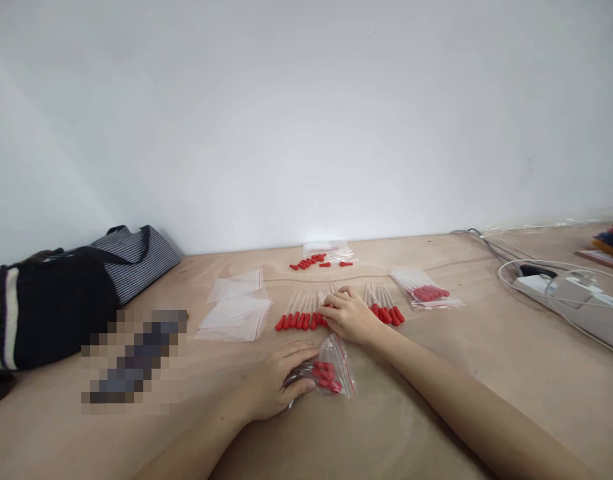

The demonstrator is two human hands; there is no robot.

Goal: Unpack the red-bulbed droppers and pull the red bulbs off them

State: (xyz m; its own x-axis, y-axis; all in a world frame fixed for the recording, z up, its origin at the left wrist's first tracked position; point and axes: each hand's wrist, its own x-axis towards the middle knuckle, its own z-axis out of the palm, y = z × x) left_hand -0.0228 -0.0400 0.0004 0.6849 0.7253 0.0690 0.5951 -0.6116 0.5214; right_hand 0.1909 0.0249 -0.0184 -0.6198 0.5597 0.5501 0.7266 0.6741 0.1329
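My left hand point(286, 373) is closed on the left part of a clear zip bag point(342, 360), thumb and fingers on either side. Inside this bag lie several red-bulbed droppers point(327, 381), their stems hidden by my hand. My right hand point(351, 315) bends its fingers over the middle of a row of droppers point(299, 320) with red rubber bulbs and thin clear stems. Its fingertips close on a dropper there, mostly covered by the hand. More droppers of the row point(387, 313) show beyond the right wrist, bulbs toward me.
Flat clear zip bags point(236, 317) lie left of the row. A filled bag of droppers point(427, 290) rests at right. Loose red bulbs point(306, 262) and another bag point(326, 249) lie near the wall. A dark bag point(61, 307) and a power strip point(576, 297) flank the table.
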